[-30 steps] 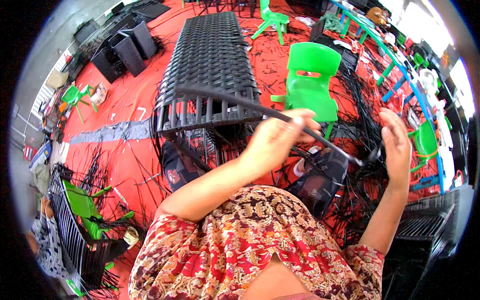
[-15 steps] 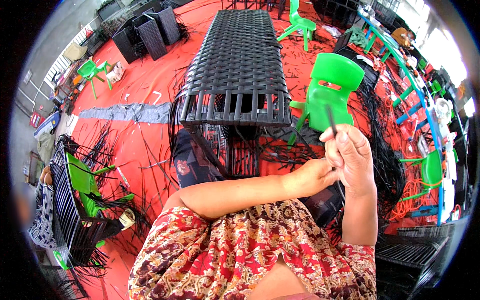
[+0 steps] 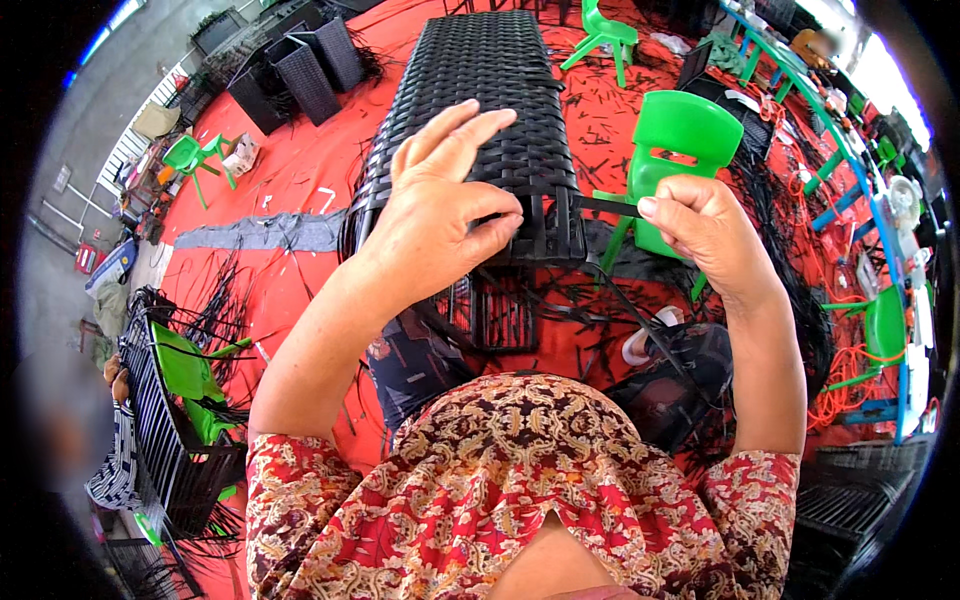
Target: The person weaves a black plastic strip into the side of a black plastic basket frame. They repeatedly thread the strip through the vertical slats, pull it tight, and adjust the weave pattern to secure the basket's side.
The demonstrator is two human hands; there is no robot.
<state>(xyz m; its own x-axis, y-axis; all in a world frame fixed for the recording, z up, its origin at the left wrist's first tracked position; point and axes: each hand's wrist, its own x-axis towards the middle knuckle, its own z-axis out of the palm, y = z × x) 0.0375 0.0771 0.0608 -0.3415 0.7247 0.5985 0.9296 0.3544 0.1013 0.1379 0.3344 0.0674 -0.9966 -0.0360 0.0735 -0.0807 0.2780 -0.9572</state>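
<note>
In front of me stands a black woven furniture piece [image 3: 480, 75], its near end with open gaps between the strands. My left hand [image 3: 430, 205] is over the near left corner of it. Thumb and index finger meet in a pinch there, while the other fingers stretch out; what the pinch holds, if anything, I cannot make out. To the right, my right hand [image 3: 705, 230] is closed on a flat black strip [image 3: 608, 206]. That strip runs taut from the fingers to the near right edge of the weave.
A green chair [image 3: 688, 130] stands just right of the woven piece, another [image 3: 602, 40] farther back. Black strips lie over the red floor covering [image 3: 310, 180]. At far left, a person with blurred head sits by a black frame [image 3: 165, 440]. A long blue-edged table [image 3: 850, 180] lines the right.
My hands have moved apart. The left has gone from beside the right hand to the weave's near end; the right has moved up slightly, and the strip now stretches across to the weave.
</note>
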